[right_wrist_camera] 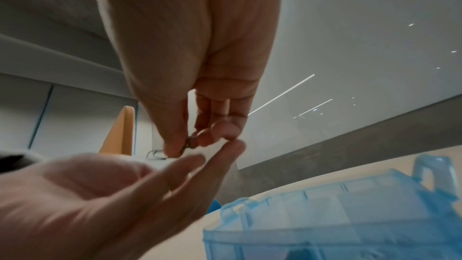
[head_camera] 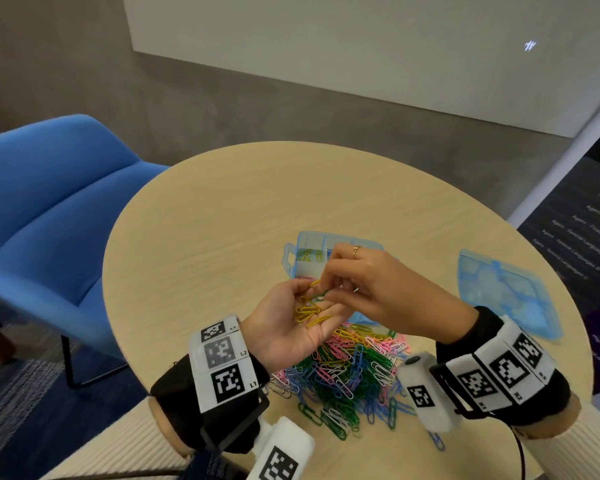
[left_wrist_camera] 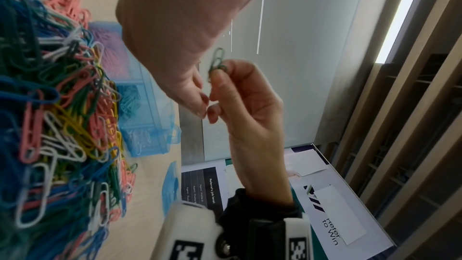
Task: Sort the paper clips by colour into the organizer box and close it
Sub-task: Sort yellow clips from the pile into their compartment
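Note:
My left hand (head_camera: 284, 323) lies palm up over the table and cradles several yellow paper clips (head_camera: 307, 311) on its relaxed fingers. Just above it my right hand (head_camera: 338, 285) pinches a green paper clip (left_wrist_camera: 217, 60) between thumb and fingertips, right over the left fingertips. Behind the hands stands the open blue translucent organizer box (head_camera: 303, 237), partly hidden by them; clips of separate colours lie in its compartments (left_wrist_camera: 150, 129). A big mixed pile of coloured paper clips (head_camera: 343, 372) lies in front of the box, under my wrists.
The box's blue lid (head_camera: 506, 292) lies on the round wooden table (head_camera: 205, 220) at the right, near the edge. A blue chair (head_camera: 49, 209) stands left of the table. A dark printed board (head_camera: 586, 220) stands to the right.

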The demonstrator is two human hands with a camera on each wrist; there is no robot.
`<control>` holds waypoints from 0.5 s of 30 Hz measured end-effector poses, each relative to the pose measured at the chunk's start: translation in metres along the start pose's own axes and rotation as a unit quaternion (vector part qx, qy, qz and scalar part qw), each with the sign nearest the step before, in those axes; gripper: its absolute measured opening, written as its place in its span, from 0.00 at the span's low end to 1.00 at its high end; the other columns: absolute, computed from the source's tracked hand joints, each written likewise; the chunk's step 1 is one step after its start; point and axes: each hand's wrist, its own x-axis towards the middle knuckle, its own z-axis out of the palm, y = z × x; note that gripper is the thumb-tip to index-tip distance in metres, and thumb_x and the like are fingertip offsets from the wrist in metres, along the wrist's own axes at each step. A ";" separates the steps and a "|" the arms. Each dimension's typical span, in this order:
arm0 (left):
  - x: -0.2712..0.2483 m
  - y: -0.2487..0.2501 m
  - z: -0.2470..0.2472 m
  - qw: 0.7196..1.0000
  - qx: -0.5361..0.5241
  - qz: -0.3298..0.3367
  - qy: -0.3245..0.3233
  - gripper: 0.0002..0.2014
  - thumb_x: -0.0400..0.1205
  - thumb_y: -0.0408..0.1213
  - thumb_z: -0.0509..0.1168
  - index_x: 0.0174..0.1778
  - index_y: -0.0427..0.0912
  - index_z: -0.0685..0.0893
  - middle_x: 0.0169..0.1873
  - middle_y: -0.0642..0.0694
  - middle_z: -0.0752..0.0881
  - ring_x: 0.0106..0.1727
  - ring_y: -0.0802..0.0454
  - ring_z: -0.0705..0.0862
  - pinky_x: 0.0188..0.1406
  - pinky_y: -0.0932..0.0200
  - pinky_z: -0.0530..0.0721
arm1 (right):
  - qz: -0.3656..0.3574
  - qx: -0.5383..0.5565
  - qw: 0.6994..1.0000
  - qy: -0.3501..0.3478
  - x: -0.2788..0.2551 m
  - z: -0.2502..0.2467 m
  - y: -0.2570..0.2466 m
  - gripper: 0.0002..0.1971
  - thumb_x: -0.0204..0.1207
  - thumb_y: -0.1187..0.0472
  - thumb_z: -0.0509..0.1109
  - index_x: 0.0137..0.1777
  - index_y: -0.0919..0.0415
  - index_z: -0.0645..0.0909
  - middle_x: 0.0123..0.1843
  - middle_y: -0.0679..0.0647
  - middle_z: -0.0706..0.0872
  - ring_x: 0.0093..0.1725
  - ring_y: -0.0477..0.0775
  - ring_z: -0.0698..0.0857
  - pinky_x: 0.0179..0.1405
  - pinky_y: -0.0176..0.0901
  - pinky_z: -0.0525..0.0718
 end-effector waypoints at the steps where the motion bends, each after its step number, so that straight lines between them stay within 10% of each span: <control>1: -0.002 -0.001 0.002 1.000 -0.002 0.001 0.001 0.08 0.80 0.31 0.55 0.44 0.33 0.80 0.50 0.30 0.87 0.48 0.35 0.89 0.48 0.34 0.86 | 0.005 -0.005 1.000 0.018 0.000 -0.003 0.001 0.04 0.79 0.60 0.68 0.47 0.57 0.83 0.43 0.45 0.77 0.40 0.35 0.76 0.40 0.24 0.70; 8: -0.008 0.019 0.005 0.996 -0.039 0.071 0.022 0.23 0.87 0.34 0.47 0.50 0.23 0.85 0.54 0.31 0.88 0.56 0.34 0.86 0.59 0.42 0.85 | 0.168 -0.054 0.978 0.108 -0.013 -0.026 0.029 0.06 0.77 0.64 0.73 0.40 0.53 0.83 0.31 0.46 0.85 0.32 0.43 0.83 0.35 0.39 0.79; 15: -0.011 0.027 0.007 0.996 -0.013 0.089 0.023 0.22 0.86 0.33 0.47 0.54 0.24 0.84 0.54 0.31 0.88 0.60 0.34 0.85 0.56 0.39 0.85 | 0.239 -0.014 0.968 0.072 -0.014 -0.010 0.036 0.03 0.77 0.62 0.74 0.43 0.54 0.88 0.33 0.46 0.89 0.32 0.38 0.86 0.36 0.28 0.81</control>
